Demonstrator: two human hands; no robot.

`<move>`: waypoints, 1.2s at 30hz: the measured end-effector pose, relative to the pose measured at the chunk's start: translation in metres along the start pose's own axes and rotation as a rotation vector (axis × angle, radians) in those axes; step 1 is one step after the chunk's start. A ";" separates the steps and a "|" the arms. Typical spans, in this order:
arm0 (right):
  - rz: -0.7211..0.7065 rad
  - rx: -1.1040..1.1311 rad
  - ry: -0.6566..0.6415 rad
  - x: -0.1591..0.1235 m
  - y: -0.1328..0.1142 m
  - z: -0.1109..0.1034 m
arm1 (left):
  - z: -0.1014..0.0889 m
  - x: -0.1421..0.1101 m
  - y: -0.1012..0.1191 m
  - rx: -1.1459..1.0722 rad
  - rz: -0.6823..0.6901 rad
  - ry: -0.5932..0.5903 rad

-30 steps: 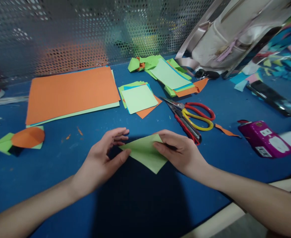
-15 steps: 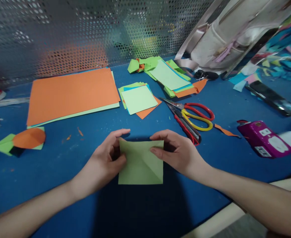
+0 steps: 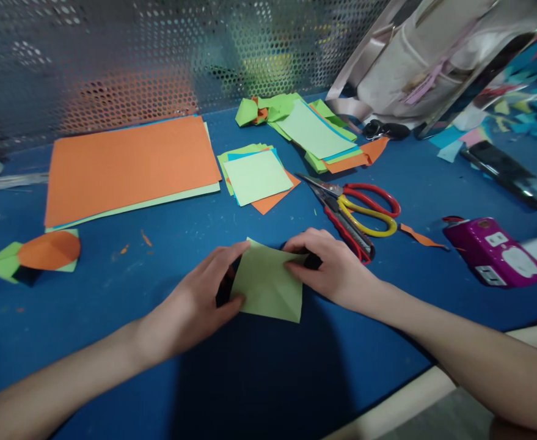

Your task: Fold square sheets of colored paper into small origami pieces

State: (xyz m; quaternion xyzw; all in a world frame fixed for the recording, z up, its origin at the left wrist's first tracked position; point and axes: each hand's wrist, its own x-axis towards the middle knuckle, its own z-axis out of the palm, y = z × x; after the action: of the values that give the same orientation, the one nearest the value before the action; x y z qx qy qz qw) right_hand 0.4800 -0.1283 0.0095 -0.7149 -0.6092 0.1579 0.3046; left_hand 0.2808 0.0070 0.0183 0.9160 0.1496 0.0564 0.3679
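Observation:
A square sheet of light green paper (image 3: 268,284) with a faint diagonal crease is held just above the blue table, turned at a slight angle. My right hand (image 3: 330,269) pinches its upper right corner between thumb and fingers. At the left edge, my left hand (image 3: 199,299) has its thumb on the lower left corner and its index finger by the upper left one; the other fingers are partly hidden. Beyond the sheet lies a stack of small paper squares (image 3: 259,177), pale green on top. Red-and-yellow-handled scissors (image 3: 369,211) and a red cutter knife (image 3: 348,229) rest past my right hand.
Large orange sheets (image 3: 131,168) are stacked at the back left, near a green and orange paper piece (image 3: 48,250). Paper strips (image 3: 316,131) lie at the back. On the right are a purple power adapter (image 3: 497,250), a black phone (image 3: 509,174) and a bag (image 3: 401,67).
The green sheet has rotated clockwise, its left side rising and its right corner dropping. My left hand has shifted right and its fingers have moved along the edge. The view has shifted slightly.

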 end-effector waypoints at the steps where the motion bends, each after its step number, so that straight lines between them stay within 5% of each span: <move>1: -0.001 0.018 -0.001 0.000 0.000 -0.001 | 0.000 0.000 0.000 0.027 0.028 0.003; 11: -0.072 0.128 -0.027 -0.003 0.002 -0.012 | 0.000 0.000 -0.003 0.213 0.127 0.119; 18: -0.195 0.016 -0.084 -0.005 0.004 -0.015 | -0.002 0.003 -0.002 0.252 0.164 0.086; 27: -0.323 -0.062 -0.043 -0.008 0.009 -0.013 | -0.007 0.006 -0.006 0.404 0.424 0.071; 36: -0.369 -0.182 -0.088 -0.009 0.004 -0.015 | 0.000 0.004 -0.003 0.285 0.417 0.039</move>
State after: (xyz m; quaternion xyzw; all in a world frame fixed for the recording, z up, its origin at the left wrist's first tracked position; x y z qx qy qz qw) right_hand 0.4900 -0.1406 0.0172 -0.6082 -0.7543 0.0747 0.2357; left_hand 0.2837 0.0100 0.0162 0.9684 -0.0288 0.1272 0.2127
